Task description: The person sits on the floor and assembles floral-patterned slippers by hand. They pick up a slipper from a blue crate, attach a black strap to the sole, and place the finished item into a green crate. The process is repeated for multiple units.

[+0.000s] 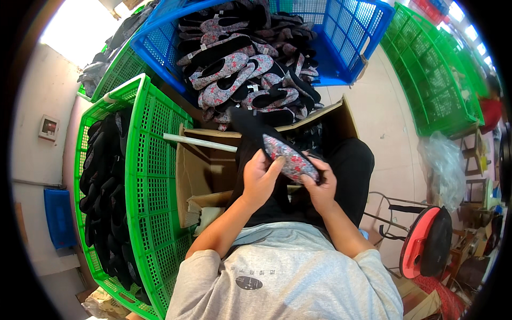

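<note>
Above my lap I hold a soft fabric slipper (282, 154) in both hands. One end of it has a grey and red floral print with black edging; the other end is black, points up and away, and is blurred. My left hand (260, 178) grips its left side, the thumb lying on the print. Fingers of my right hand (321, 186) close round the near right end, thumb also on the print. Just beyond, a heap of similar floral slippers (229, 80) fills much of a blue plastic crate (349, 40).
A green crate (157, 197) of black slippers (104, 192) stands close on my left. An open cardboard box (194, 170) is by my legs, with a pale rod (200, 142) across its edge. To the right are green crates (426, 69) and a red and black stool (424, 242).
</note>
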Available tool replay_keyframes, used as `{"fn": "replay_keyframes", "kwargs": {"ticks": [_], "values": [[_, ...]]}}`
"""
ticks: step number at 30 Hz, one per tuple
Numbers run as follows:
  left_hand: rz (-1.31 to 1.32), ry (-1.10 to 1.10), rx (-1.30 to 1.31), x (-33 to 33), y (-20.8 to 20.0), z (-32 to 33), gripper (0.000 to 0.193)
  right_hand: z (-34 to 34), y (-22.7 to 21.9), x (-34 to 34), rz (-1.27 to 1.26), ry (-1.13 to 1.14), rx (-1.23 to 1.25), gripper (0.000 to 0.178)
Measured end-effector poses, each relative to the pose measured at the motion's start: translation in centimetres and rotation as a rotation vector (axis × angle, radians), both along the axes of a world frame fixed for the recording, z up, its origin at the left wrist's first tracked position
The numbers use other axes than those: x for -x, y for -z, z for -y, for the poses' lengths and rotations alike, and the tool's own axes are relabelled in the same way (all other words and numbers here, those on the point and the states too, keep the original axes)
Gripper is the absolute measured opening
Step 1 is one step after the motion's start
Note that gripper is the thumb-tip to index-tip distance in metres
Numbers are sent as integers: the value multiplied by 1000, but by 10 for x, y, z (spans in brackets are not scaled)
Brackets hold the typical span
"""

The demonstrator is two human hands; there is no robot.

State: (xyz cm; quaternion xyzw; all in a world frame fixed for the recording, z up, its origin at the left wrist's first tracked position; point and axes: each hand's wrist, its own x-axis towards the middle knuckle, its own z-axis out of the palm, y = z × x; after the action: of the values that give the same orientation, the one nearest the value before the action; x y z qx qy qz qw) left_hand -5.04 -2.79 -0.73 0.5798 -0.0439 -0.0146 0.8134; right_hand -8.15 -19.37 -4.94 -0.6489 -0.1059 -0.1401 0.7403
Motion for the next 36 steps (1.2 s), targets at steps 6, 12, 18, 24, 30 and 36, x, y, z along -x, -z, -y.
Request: {"fn": "replay_keyframes", "kwargs": {"ticks": [6,12,18,24,30,36], "values": [[-174,128,446,-21,9,51,15,40,-42,-14,-2,134,127,34],[-562,173,630,-8,26,67,19,60,-67,-9,-252,-10,244,33],[-772,134,482,28,15,26,25,25,-57,20,-214,-30,451,37],[-883,141,472,40,6,-22,22,-1,-61,17,-282,-239,467,38],[-892,70,348,30,0,-46,16,-15,-57,-5,-262,-317,617,35],[-865,3,269,15,11,-54,14,-23,-56,-14,-286,-339,653,33]]}}
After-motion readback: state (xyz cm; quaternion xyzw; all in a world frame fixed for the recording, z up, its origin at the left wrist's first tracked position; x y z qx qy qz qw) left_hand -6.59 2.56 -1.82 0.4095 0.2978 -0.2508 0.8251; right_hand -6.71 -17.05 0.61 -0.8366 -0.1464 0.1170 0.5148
